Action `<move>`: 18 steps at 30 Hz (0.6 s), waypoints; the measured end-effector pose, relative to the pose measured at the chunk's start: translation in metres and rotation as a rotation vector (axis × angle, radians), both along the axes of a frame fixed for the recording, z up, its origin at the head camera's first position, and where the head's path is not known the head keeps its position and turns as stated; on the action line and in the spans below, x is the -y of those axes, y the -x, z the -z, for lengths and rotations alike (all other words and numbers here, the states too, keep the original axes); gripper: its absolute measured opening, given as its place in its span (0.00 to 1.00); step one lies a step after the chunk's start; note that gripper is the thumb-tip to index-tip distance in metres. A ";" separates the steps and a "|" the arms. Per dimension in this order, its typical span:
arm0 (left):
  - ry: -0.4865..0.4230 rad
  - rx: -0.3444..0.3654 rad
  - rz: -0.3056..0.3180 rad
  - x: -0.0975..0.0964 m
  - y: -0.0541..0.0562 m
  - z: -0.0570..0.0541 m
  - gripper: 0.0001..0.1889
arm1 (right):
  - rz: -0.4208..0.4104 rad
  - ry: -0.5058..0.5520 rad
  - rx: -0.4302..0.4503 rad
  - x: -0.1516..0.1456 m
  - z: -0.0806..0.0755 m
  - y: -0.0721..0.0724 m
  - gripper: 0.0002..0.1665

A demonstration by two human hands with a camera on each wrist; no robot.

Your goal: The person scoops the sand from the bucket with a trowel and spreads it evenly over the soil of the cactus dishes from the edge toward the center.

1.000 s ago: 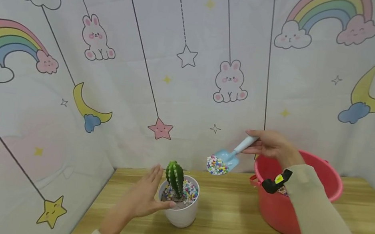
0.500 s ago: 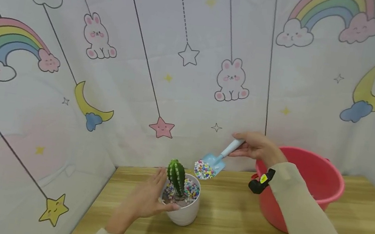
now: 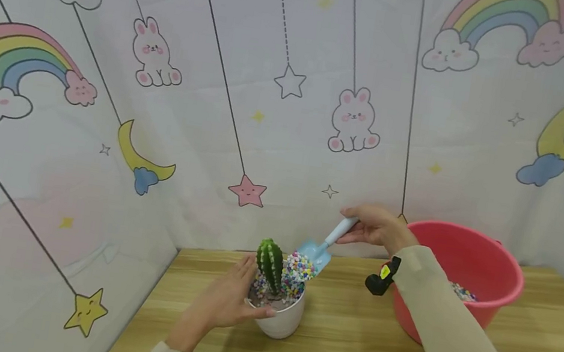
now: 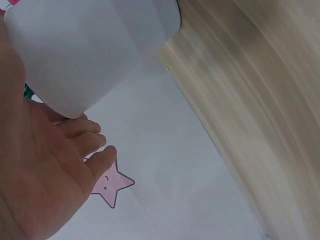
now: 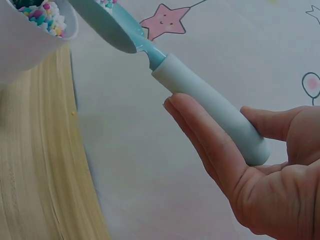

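The right hand (image 3: 375, 228) pinches the rounded, pale handle of a small light-blue scoop (image 3: 322, 257), thumb near the butt end and fingers laid along the opposite side. The left hand (image 3: 228, 297) is spread beside a white, tapered flowerpot (image 3: 284, 322), its thumb at the near rim and its fingers along the far left side; how firmly it presses is hard to tell.

The scoop sits tilted over the pot's right side, its multicoloured, bead-like pebbles (image 3: 297, 267) massed at the front lip, just beside a green, ribbed cactus (image 3: 269, 264). With the load so far forward, a quick roll of the wrist could send pebbles over the right rim and onto the wood-grained table (image 3: 339, 343). The grip lies well back on the handle, so the scoop could also twist under its own load. Should the lip swing left, it could knock the cactus aslant. If the left hand braces only lightly, a bump against the rim could shift the pot.

Farther right stands a red, round bucket (image 3: 509, 282) with more pebbles inside, well apart from the pot.
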State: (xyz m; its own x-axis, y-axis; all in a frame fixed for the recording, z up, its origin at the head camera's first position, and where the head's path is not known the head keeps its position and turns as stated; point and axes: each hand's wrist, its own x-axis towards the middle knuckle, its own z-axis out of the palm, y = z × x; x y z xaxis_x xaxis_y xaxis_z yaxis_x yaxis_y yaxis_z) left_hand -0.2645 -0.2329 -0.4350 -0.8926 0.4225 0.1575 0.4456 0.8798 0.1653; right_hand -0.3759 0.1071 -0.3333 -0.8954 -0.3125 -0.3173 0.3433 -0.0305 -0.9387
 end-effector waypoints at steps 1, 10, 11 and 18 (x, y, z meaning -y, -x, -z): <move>-0.002 0.002 0.001 0.000 0.001 0.001 0.65 | 0.002 -0.002 0.004 0.001 0.002 0.000 0.13; -0.025 0.007 0.009 -0.001 0.000 0.001 0.65 | 0.038 -0.052 0.003 0.013 0.010 -0.002 0.16; -0.028 0.007 0.009 -0.001 0.000 0.001 0.64 | 0.038 -0.058 -0.003 0.014 0.010 -0.003 0.16; -0.032 -0.006 -0.001 0.000 0.001 0.004 0.64 | 0.061 -0.100 -0.042 0.017 0.012 -0.006 0.21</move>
